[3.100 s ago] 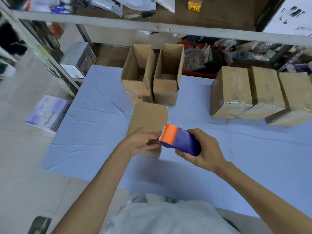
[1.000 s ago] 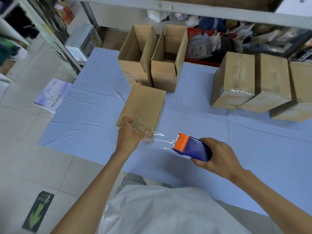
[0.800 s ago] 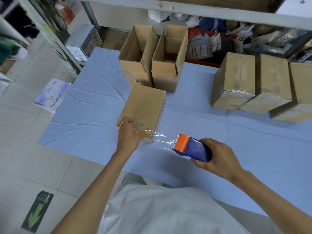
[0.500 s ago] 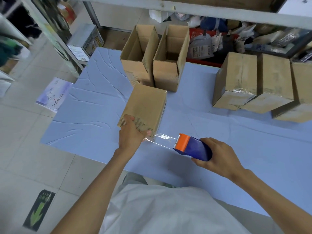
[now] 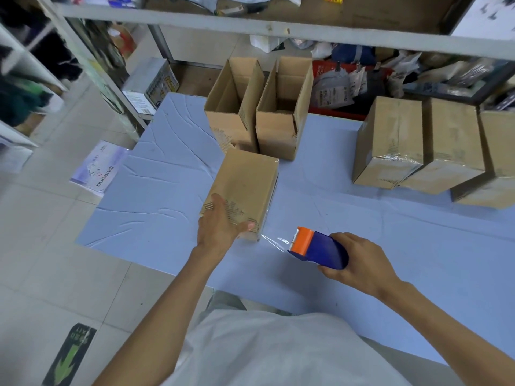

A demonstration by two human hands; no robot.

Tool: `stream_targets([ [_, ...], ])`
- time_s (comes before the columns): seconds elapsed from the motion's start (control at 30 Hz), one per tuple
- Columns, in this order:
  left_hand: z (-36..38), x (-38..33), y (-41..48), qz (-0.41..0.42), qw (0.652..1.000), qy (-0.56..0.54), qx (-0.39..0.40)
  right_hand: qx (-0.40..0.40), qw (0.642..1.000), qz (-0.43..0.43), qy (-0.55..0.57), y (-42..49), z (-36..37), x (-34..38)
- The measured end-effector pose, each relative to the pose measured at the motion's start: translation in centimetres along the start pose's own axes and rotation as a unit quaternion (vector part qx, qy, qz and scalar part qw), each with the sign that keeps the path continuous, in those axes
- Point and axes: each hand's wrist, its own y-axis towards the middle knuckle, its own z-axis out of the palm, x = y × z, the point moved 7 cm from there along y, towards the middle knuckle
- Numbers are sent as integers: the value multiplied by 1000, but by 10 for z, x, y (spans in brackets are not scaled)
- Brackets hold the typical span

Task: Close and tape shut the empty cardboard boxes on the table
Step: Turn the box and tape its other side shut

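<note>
A closed cardboard box (image 5: 246, 181) lies on the blue table (image 5: 390, 246) in front of me. My left hand (image 5: 220, 227) presses on its near end, fingers flat on top and thumb along the near edge. My right hand (image 5: 354, 260) grips a blue tape dispenser with an orange head (image 5: 317, 247) just right of the box. A strip of clear tape (image 5: 274, 240) stretches from the box's near right corner to the dispenser. Two open empty boxes (image 5: 234, 107) (image 5: 284, 112) stand side by side behind the closed one.
Three taped boxes (image 5: 390, 140) (image 5: 448, 151) (image 5: 496, 168) stand in a row at the table's right. A metal shelf rail (image 5: 278, 32) runs overhead at the back, with clutter behind it. A printed box (image 5: 97, 168) lies on the floor to the left.
The tape strip has gone from loose and wrinkled to taut, and the dispenser has lifted slightly. My left hand has stayed pressed on the box's near end.
</note>
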Motion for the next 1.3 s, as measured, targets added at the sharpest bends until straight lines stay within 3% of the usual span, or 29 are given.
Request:
stream_targets([
  [0.17,-9,8,4,-9,999,-27,34,1,1000,3,-1,-1,1,1],
  [0.27,-33,-4,8,27,994,65,-78,1,1000,2,-7,-1,1,1],
  [0.33,-34,-27,9,72,988,64,-123,0,1000,3,-8,0,2,0],
  [0.4,-16,-37,18,23,995,72,-68,2,1000,3,-11,1,3,0],
  [0.5,16,-34,27,-57,980,184,40,4,1000,3,-17,2,2,2],
  [0.6,17,-37,26,-37,975,218,10,7,1000,-3,-22,3,-2,5],
  [0.7,7,-30,27,-35,993,111,1,-1,1000,-14,-10,1,-12,11],
  [0.77,5,-24,27,-32,998,-19,55,-16,1000,-26,-4,-2,-24,19],
  [0.87,8,-23,22,-30,974,-175,139,-31,998,-59,-21,-6,-39,32],
  [1.17,25,-20,25,-13,934,-277,224,20,996,-65,-50,12,-39,52],
  [1.3,22,-21,23,-2,926,-306,222,18,996,-62,-65,21,-37,60],
])
